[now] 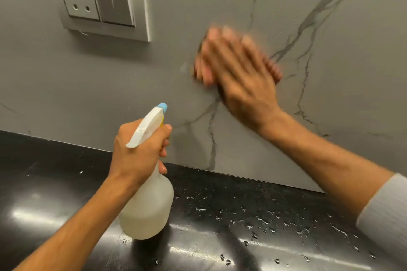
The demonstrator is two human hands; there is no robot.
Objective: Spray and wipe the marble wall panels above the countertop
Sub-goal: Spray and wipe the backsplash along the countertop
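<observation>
The grey marble wall panel (330, 72) with dark veins fills the upper view. My right hand (240, 77) lies flat against it, fingers together and blurred by motion. A dark cloth (200, 47) is pressed under that hand; only its edges show past the fingers and palm. My left hand (141, 152) grips the neck of a translucent white spray bottle (147, 204), forefinger on the trigger. The blue nozzle points at the wall, left of and below my right hand. The bottle hangs over the black countertop (242, 215).
A white socket and switch plate (103, 2) is set in the wall at the upper left. Several water droplets lie on the glossy countertop, mostly to the right. A grey sleeve (385, 215) covers my right forearm at the frame's edge.
</observation>
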